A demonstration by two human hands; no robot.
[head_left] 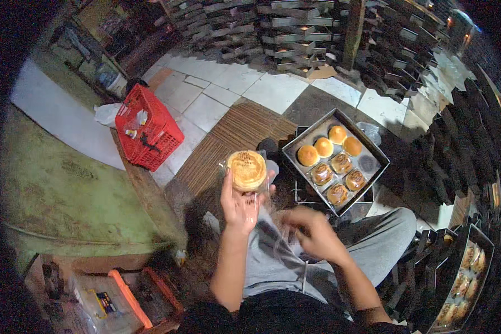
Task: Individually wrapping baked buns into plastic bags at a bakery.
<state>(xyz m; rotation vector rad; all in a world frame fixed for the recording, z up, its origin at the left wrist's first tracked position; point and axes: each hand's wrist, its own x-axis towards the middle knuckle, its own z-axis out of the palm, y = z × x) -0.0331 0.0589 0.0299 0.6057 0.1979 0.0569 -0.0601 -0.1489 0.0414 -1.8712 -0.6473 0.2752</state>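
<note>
My left hand is raised in the middle, its fingers around a round golden bun with brown specks on top. Clear plastic film wraps this bun. Lower and to the right, over my lap, my right hand is smeared by motion. Something see-through and blurred shows by its fingers; I cannot make out whether it is held. To the right of the bun a square metal tray carries several plain golden buns in its far part. Several darker, shiny buns, seemingly in clear wrap, lie in its near part.
A red plastic basket stands at the left beside a green-topped surface. Clear plastic packs with orange edges lie at the lower left. Another tray of wrapped buns is at the lower right. Stacked dark trays rise behind.
</note>
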